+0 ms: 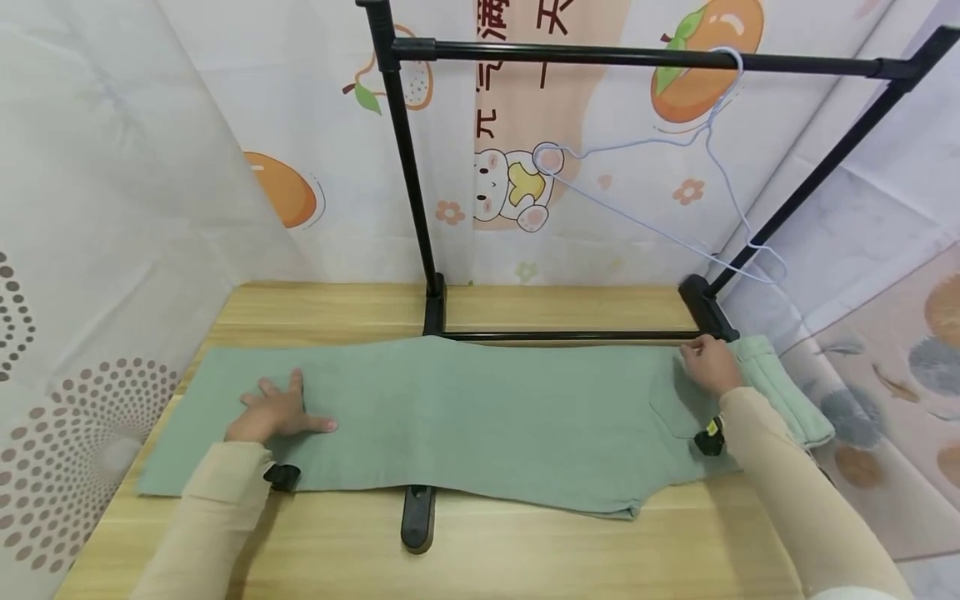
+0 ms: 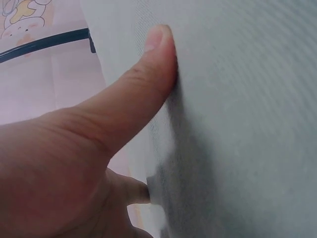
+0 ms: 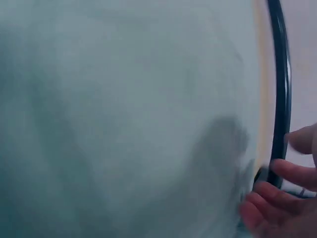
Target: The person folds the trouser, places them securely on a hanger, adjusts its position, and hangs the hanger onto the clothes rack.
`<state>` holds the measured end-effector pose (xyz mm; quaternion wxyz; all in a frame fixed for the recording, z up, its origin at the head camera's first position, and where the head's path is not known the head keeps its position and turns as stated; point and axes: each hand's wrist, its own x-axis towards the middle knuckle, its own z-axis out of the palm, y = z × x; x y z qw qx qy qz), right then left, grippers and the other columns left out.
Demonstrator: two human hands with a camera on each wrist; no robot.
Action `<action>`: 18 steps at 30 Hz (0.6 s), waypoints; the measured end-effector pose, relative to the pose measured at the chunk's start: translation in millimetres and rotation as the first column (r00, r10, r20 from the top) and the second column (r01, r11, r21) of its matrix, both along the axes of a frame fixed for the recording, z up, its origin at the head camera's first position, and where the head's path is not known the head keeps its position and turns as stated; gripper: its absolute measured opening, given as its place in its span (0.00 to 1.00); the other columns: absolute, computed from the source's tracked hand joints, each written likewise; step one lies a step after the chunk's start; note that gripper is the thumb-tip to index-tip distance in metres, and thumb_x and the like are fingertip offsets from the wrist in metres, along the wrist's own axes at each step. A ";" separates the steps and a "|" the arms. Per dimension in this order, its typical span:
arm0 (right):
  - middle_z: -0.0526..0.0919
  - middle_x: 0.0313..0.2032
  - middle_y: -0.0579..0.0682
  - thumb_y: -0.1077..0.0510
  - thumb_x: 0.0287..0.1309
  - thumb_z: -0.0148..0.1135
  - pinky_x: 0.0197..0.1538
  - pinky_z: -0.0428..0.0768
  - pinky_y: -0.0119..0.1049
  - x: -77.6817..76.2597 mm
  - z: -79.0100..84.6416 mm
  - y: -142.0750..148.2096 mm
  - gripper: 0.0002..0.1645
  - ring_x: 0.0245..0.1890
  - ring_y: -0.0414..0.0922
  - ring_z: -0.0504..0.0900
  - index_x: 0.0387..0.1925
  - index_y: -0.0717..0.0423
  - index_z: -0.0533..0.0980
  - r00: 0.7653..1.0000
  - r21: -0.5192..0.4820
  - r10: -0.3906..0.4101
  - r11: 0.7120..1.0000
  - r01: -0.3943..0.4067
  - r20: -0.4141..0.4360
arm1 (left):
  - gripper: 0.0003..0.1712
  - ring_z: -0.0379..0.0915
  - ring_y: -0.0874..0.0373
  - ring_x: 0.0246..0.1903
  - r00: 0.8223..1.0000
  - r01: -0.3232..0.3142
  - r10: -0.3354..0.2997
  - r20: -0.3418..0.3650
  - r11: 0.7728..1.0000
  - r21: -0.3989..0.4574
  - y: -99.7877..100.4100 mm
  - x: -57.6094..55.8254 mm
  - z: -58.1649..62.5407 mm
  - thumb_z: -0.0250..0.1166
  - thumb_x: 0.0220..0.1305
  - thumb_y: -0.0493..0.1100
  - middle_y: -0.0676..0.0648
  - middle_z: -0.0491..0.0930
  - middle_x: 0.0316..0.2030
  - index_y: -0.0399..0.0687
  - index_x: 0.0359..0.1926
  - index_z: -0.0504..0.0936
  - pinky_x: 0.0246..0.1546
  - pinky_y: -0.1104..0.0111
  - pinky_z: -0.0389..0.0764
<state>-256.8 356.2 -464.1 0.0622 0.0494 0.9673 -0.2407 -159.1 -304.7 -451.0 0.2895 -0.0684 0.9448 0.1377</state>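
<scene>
A pair of light green trousers [image 1: 480, 417], folded lengthwise, lies flat across the table. My left hand [image 1: 277, 412] rests on the leg part toward the left, fingers spread; in the left wrist view the thumb [image 2: 148, 64] lies along the fabric. At the far edge near the waist end is my right hand [image 1: 711, 364]. Its fingers [image 3: 292, 173] are loosely bent beside the cloth edge in the right wrist view, with no cloth seen between them. A pocket outline shows under the right wrist, and the waistband [image 1: 783, 392] lies beyond it at the right.
Behind the trousers stands a black rack [image 1: 637, 57], its lower bar [image 1: 562, 336] along their far edge. One rack foot [image 1: 417, 521] sticks out in front of the cloth. A pale blue wire hanger [image 1: 637, 218] hangs from the top bar. Printed curtains surround the wooden table [image 1: 540, 554].
</scene>
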 end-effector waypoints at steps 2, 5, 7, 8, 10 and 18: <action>0.65 0.58 0.78 0.43 0.74 0.42 0.54 0.68 0.66 11.0 -2.2 -9.4 0.37 0.57 0.72 0.66 0.64 0.74 0.61 0.993 0.119 0.101 0.989 -0.093 -0.064 | 0.79 0.25 0.03 0.56 1.000 -0.001 0.001 0.002 1.000 0.002 1.5 0.4 -2.3 0.66 0.47 0.76 0.06 0.26 0.60 0.24 0.71 0.30 0.50 0.21 0.56; 0.51 0.68 0.79 0.36 0.72 0.42 0.62 0.54 0.74 31.0 -8.1 -23.9 0.46 0.66 0.77 0.51 0.72 0.69 0.51 0.966 0.233 0.255 0.943 -0.236 -0.052 | 0.79 0.26 0.04 0.56 1.000 0.006 -0.006 -0.006 1.000 -0.005 3.3 -0.5 -3.8 0.66 0.47 0.76 0.06 0.27 0.60 0.24 0.71 0.31 0.50 0.22 0.56; 0.44 0.71 0.78 0.32 0.69 0.43 0.63 0.48 0.76 44.0 -11.1 -31.8 0.51 0.70 0.77 0.43 0.74 0.67 0.47 0.945 0.238 0.328 0.917 -0.321 0.011 | 0.79 0.26 0.04 0.56 1.000 0.006 -0.006 -0.003 1.000 -0.004 3.0 -0.5 -3.7 0.65 0.47 0.76 0.06 0.26 0.60 0.24 0.72 0.31 0.50 0.22 0.57; 0.41 0.71 0.78 0.30 0.68 0.44 0.63 0.45 0.76 49.5 -12.8 -34.7 0.53 0.70 0.77 0.40 0.74 0.66 0.45 0.936 0.229 0.350 0.909 -0.350 0.042 | 0.79 0.26 0.04 0.56 1.000 0.006 -0.006 -0.001 1.000 -0.007 2.3 -0.2 -3.0 0.65 0.47 0.76 0.06 0.26 0.60 0.24 0.72 0.31 0.50 0.22 0.57; 0.38 0.72 0.78 0.29 0.66 0.45 0.63 0.42 0.76 56.4 -16.4 -38.1 0.55 0.70 0.77 0.37 0.75 0.65 0.44 0.927 0.199 0.362 0.906 -0.374 0.093 | 0.80 0.25 0.03 0.56 1.000 0.002 -0.002 0.009 1.000 -0.009 0.1 0.4 -1.9 0.65 0.46 0.77 0.06 0.26 0.60 0.25 0.72 0.30 0.50 0.22 0.57; 0.37 0.72 0.77 0.29 0.66 0.45 0.64 0.40 0.75 53.9 -31.7 -26.1 0.56 0.71 0.76 0.35 0.75 0.65 0.42 0.931 0.241 0.347 0.899 -0.365 0.116 | 0.79 0.27 0.03 0.56 1.000 0.016 -0.016 0.012 1.000 -0.020 -2.7 0.6 -1.5 0.64 0.48 0.77 0.05 0.27 0.59 0.23 0.71 0.31 0.51 0.22 0.56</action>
